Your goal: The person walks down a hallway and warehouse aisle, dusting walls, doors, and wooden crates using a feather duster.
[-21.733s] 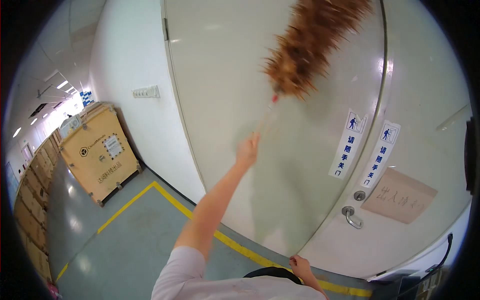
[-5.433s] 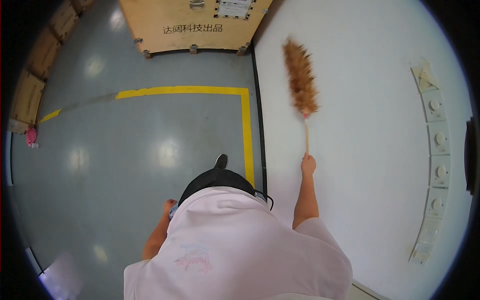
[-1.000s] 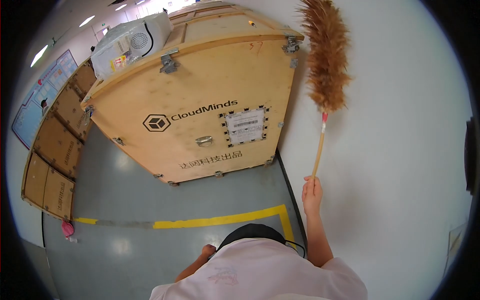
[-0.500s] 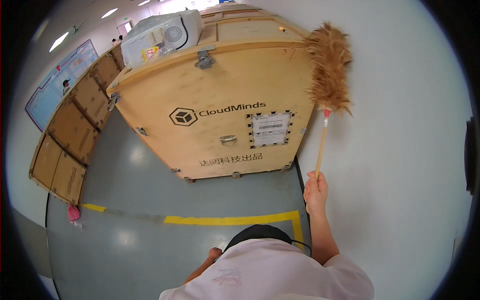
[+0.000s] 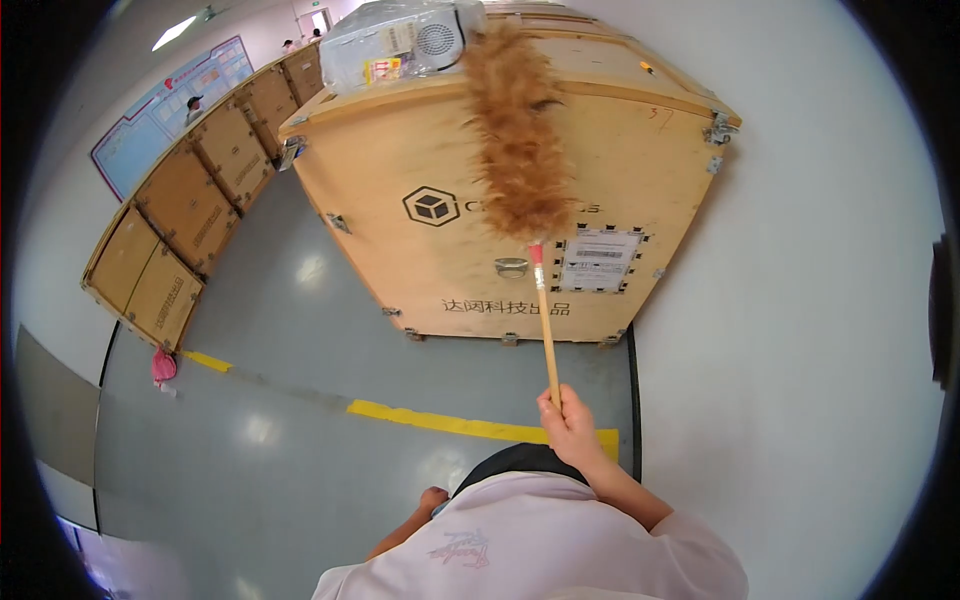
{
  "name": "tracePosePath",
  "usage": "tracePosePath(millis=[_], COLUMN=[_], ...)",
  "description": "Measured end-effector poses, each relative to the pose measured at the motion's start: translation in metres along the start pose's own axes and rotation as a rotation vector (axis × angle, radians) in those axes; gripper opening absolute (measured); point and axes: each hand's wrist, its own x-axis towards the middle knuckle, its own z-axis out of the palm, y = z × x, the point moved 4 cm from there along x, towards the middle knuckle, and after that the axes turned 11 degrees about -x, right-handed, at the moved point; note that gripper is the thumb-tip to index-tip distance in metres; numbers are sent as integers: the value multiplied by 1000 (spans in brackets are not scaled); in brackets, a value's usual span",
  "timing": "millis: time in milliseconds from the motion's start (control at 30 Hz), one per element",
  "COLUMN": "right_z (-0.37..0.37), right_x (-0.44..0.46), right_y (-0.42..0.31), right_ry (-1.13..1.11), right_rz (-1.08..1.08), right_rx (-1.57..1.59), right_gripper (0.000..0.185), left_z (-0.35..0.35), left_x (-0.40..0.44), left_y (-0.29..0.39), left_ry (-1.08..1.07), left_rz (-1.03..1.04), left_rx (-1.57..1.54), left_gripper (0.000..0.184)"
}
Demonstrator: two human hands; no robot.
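My right hand [image 5: 570, 425] is wrapped round the wooden handle of a feather duster [image 5: 515, 140]. The duster's brown feathers stand upright in front of a large wooden crate [image 5: 370, 160] and cover part of its printed lettering. Whether the feathers touch the crate cannot be made out. Low at my left side, my left hand [image 5: 432, 498] looks closed close to my waist; a small bluish bit shows beside it, too hidden to name. On the crate's top sits a plastic-wrapped white device [image 5: 390, 45] with a round speaker grille.
A white wall [image 5: 790, 300] runs along the right of the crate. More wooden crates [image 5: 180, 200] line the left side, with a pink object [image 5: 164, 366] on the floor by the nearest. Yellow tape [image 5: 440, 420] marks the grey floor. A person [image 5: 194, 108] stands behind the crates.
My right hand has swung the duster leftward, from beside the wall and the crate's right edge to the middle of the crate's front. The view has shifted slightly; my left hand stays low.
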Motion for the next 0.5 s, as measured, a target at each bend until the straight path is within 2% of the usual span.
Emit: tracePosePath(millis=[33, 67, 100, 133, 200, 267, 333, 500], right_z=[3, 8, 13, 18, 21, 18, 15, 21], right_x=[0, 1, 3, 8, 21, 25, 24, 24], right_y=[-3, -3, -2, 2, 14, 9, 2, -13], right_ry=[-10, -65, -121, -132, 18, 21, 116, 272], right_rz=[-1, 97, 197, 197, 165, 138, 169, 155], right_rx=[0, 76, 151, 149, 178, 231, 380, 351], right_gripper=[6, 7, 9, 9, 7, 9, 10, 10], left_z=[-2, -3, -3, -4, -6, -10, -13, -2], left_x=[-3, -7, -10, -13, -21, -27, -33, -28], left_y=[-4, -9, -10, -13, -19, -26, -33, -84], left_ry=[60, 121, 126, 150, 178, 194, 214, 220], left_rz=[-81, -162, -168, -207, -250, -297, -293, -293], left_rx=[-99, -198, -207, -255, -309, -370, -386, -362], left_gripper=[23, 24, 24, 25, 26, 26, 27, 28])
